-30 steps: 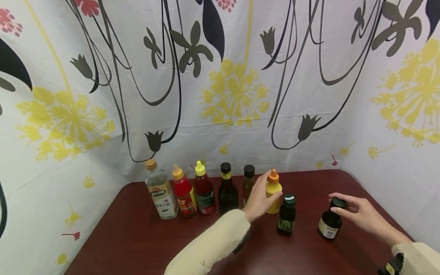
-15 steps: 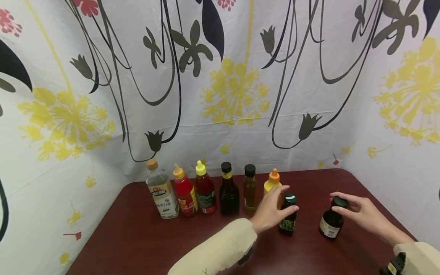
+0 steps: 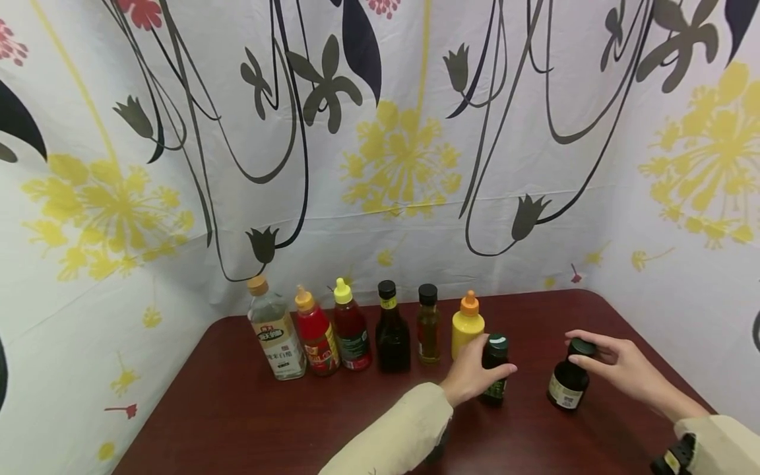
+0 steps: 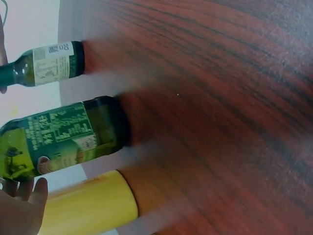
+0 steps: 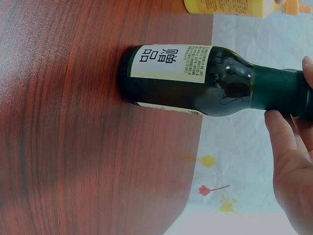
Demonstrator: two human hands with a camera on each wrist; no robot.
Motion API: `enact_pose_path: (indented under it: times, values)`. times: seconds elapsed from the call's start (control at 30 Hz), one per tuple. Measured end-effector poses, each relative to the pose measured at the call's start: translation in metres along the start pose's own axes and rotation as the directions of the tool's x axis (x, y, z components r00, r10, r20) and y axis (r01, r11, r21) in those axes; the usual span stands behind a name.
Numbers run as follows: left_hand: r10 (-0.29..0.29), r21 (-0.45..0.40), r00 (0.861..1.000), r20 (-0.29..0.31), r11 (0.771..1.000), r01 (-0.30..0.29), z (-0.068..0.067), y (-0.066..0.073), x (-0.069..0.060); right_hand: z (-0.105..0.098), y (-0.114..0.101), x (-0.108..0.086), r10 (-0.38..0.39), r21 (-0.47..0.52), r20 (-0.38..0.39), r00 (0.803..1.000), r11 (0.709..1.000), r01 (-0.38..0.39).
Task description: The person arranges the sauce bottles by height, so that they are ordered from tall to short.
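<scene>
In the head view my left hand (image 3: 472, 376) is spread at a dark bottle with a green cap (image 3: 497, 349), its thumb across the near side. The left wrist view shows that bottle's green label (image 4: 61, 137) with fingertips (image 4: 38, 193) beside it; firm contact cannot be told. My right hand (image 3: 623, 366) holds a small dark bottle (image 3: 569, 386) by its green cap and neck, thumb on one side, fingers on the other. This bottle stands upright on the table; its pale label (image 5: 168, 61) shows in the right wrist view.
Left of the hands stands a row: a yellow squeeze bottle (image 3: 467, 326), a small black-capped bottle (image 3: 428, 326), a dark sauce bottle (image 3: 393, 336), two red squeeze bottles (image 3: 317, 340) (image 3: 352, 333) and a clear vinegar bottle (image 3: 277, 336). A patterned cloth (image 3: 380, 251) hangs behind the dark red table (image 3: 237, 422).
My left hand has left the yellow squeeze bottle and moved right and nearer, to the green-capped bottle. The right hand stays on the small dark bottle.
</scene>
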State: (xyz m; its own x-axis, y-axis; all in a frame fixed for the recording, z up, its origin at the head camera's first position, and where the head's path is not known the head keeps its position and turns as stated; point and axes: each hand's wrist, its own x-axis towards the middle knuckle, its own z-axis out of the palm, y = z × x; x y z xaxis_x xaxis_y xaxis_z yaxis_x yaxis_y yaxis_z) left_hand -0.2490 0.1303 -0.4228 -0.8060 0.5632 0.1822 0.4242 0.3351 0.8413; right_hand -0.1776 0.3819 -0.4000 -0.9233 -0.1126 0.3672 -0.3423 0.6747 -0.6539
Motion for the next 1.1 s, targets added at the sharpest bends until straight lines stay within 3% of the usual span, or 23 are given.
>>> enact_pose_path:
  times: [0.37,0.73,0.93,1.1]
  values:
    - [0.046,-0.113,0.998,-0.050,0.992,-0.051,0.006,-0.015,0.002,-0.002,-0.003,0.001,0.015,0.021,0.009,1.000,1.000,-0.015]
    - [0.046,-0.054,0.995,-0.086,0.997,-0.050,0.009,-0.020,0.000,-0.001,-0.002,0.000,0.037,0.025,0.011,0.999,0.999,-0.037]
    - [0.100,-0.019,0.986,-0.137,0.994,-0.104,0.010,-0.019,0.000,0.000,-0.002,0.000,0.041,0.013,0.014,0.999,0.999,-0.041]
    - [0.095,0.023,0.982,-0.162,0.995,-0.092,0.010,-0.017,-0.002,0.000,-0.002,-0.001,0.037,0.008,0.011,0.999,0.999,-0.038]
